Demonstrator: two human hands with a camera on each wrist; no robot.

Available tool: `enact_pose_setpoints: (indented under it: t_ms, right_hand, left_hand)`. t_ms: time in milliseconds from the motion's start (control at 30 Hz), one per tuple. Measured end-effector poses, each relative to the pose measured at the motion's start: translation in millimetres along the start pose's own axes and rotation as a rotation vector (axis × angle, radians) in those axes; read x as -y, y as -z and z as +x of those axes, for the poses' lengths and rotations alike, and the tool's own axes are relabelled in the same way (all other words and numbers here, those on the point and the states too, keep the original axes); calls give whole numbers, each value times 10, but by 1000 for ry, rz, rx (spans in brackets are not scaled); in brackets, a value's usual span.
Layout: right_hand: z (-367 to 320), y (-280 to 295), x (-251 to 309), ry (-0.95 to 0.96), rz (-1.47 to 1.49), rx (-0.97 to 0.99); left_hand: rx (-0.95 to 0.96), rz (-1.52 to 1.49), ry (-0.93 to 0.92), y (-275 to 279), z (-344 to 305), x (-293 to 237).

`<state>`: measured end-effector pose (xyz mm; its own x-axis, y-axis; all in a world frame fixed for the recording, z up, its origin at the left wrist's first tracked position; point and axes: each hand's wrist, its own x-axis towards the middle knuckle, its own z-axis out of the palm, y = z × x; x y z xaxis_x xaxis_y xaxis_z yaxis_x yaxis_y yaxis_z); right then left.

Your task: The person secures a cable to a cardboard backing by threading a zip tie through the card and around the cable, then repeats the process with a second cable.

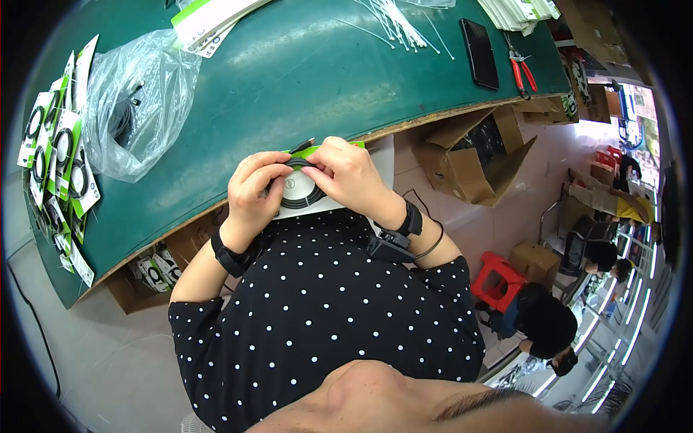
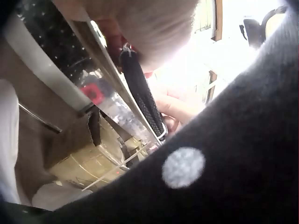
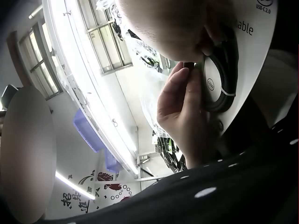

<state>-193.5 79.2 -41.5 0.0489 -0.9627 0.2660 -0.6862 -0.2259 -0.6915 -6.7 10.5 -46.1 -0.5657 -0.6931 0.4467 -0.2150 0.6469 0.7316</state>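
Observation:
At the near table edge, a coiled black cable [image 1: 315, 196] lies against a white and green printed card [image 1: 297, 212]. My left hand [image 1: 253, 189] pinches the top of the coil between thumb and fingers. Opposite it, my right hand [image 1: 351, 175] pinches the same stretch of cable from the other side. A plug end [image 1: 303, 146] pokes up between the two hands. In the right wrist view, a pale tie [image 3: 228, 93] binds the coil [image 3: 230, 60] to the card [image 3: 252, 30], and "USB-C 2.0" is printed near the corner.
Carded cables [image 1: 63, 144] pile up at the left beside a clear plastic bag [image 1: 155, 94]. Along the far side are white cable ties [image 1: 393, 22], a black phone [image 1: 478, 54], red-handled cutters [image 1: 521, 71] and stacked cards [image 1: 512, 11]. An opened carton [image 1: 462, 169] stands below the table.

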Motion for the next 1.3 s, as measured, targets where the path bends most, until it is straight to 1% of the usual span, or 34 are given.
enact_pose_setpoints:
  t_ms: [100, 267, 367, 400, 500, 633, 767, 933, 1067, 1167, 1200, 1300]
  right_hand:
    - [-35, -11, 60, -276, 252, -17]
    - [9, 113, 73, -338, 266, 78]
    - [7, 236, 33, 80, 189, 97]
    - [-6, 263, 34, 78, 190, 102]
    - [-57, 323, 55, 282, 36, 215]
    - [-98, 204, 6, 343, -49, 278]
    - [-128, 129, -5, 399, -80, 268]
    - [-128, 100, 16, 377, -33, 258]
    - [-156, 87, 39, 330, -41, 290]
    - [-130, 109, 50, 303, 119, 264]
    - [-96, 111, 55, 302, 118, 261]
    - [72, 93, 47, 251, 175, -152]
  left_hand:
    - [35, -2, -31, 7, 32, 0]
    - [92, -14, -51, 55, 84, 12]
    - [107, -34, -59, 66, 96, 29]
    - [105, -35, -54, 66, 93, 34]
    - [97, -36, -53, 54, 89, 48]
    - [109, -58, -37, 60, 92, 39]
    - [157, -66, -11, 84, 95, 39]
    - [132, -68, -32, 61, 106, 50]
    - [168, -57, -67, 72, 114, 57]
    - [205, -46, -78, 82, 109, 79]
    - [207, -46, -80, 85, 111, 80]
    - [209, -83, -81, 96, 115, 83]
